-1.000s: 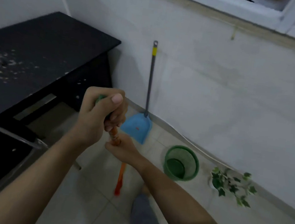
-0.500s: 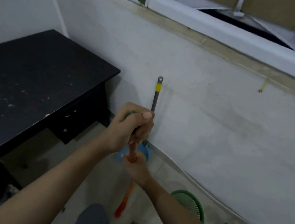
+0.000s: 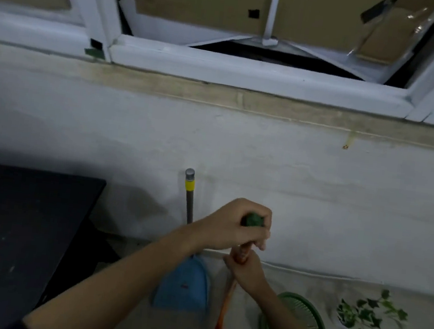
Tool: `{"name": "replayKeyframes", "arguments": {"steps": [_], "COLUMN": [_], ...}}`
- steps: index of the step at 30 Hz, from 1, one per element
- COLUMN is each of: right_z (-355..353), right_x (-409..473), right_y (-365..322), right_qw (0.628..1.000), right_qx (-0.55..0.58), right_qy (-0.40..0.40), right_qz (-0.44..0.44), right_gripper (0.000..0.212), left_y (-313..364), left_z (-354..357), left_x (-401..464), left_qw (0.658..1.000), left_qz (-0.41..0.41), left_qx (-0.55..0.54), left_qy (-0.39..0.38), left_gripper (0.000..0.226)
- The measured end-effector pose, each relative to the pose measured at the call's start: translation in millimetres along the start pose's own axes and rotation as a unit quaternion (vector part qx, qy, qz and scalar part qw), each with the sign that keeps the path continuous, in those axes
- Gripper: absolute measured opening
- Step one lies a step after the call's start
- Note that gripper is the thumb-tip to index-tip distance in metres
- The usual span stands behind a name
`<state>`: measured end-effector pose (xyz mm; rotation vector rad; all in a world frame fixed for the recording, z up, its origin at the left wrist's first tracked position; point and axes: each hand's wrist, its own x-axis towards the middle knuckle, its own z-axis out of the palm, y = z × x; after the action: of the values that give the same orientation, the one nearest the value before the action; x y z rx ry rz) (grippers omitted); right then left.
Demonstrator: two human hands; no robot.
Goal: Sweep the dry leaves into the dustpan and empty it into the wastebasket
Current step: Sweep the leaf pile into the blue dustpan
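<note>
Orange broom handle (image 3: 226, 305) gripped by both hands, stacked; left hand (image 3: 232, 227) wrapped round its green top cap, right hand (image 3: 245, 270) clamped just below; blue dustpan (image 3: 184, 286) leans on the white wall (image 3: 316, 190), left of broom; green wastebasket (image 3: 297, 322) on floor at right; ivy leaves (image 3: 371, 320) beyond it; black table (image 3: 12, 221) far left.

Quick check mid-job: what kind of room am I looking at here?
Probably a plain indoor room at home, perhaps a utility or work corner. A white-framed window covered with cardboard tops a painted wall, a black desk stands at left, and a blue dustpan and a green wastebasket sit on the tiled floor.
</note>
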<state>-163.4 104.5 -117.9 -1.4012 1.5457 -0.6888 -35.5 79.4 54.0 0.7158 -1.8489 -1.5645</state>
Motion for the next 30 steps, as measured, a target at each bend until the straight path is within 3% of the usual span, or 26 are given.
{"name": "replayKeyframes", "arguments": {"steps": [3, 6, 8, 9, 10, 11, 13, 14, 16, 20, 26, 30], "right_z": [-7, -12, -13, -13, -13, -12, -12, -11, -10, -9, -15, -24], "right_x": [15, 23, 25, 24, 24, 23, 20, 19, 15, 9, 1, -5], "right_y": [-2, -3, -2, -3, -3, -2, 1, 3, 6, 4, 7, 13], "right_qw": [0.998, 0.995, 0.994, 0.994, 0.993, 0.993, 0.991, 0.991, 0.990, 0.989, 0.987, 0.981], "right_qx": [0.021, 0.034, 0.038, 0.038, 0.037, 0.035, 0.032, 0.034, 0.038, 0.036, 0.062, 0.086], "right_qy": [0.059, 0.082, 0.086, 0.090, 0.095, 0.099, 0.113, 0.117, 0.120, 0.122, 0.134, 0.160], "right_qz": [0.021, 0.037, 0.049, 0.055, 0.057, 0.060, 0.064, 0.063, 0.065, 0.071, 0.065, 0.064], "right_gripper": [0.038, 0.028, 0.026, 0.026, 0.027, 0.029, 0.033, 0.035, 0.038, 0.042, 0.035, 0.045], "left_y": [-15, -36, -62, -77, -92, -105, -130, -141, -159, -173, -159, -147], "left_z": [-24, -54, -77, -89, -100, -106, -109, -109, -111, -126, -122, -108], "left_x": [24, 46, 56, 60, 64, 66, 68, 68, 67, 62, 39, 14], "left_qw": [0.995, 0.997, 0.988, 0.957, 0.895, 0.808, 0.628, 0.565, 0.479, 0.363, 0.356, 0.359], "left_qz": [0.021, -0.037, -0.060, -0.059, -0.072, -0.103, -0.178, -0.209, -0.255, -0.333, -0.304, -0.330], "left_qx": [-0.035, -0.025, 0.142, 0.282, 0.431, 0.557, 0.707, 0.741, 0.776, 0.799, 0.801, 0.797], "left_qy": [-0.089, -0.057, -0.012, -0.032, -0.089, -0.163, -0.272, -0.297, -0.322, -0.345, -0.372, -0.356], "left_gripper": [0.019, 0.031, 0.025, 0.021, 0.020, 0.023, 0.033, 0.036, 0.041, 0.042, 0.030, 0.026]}}
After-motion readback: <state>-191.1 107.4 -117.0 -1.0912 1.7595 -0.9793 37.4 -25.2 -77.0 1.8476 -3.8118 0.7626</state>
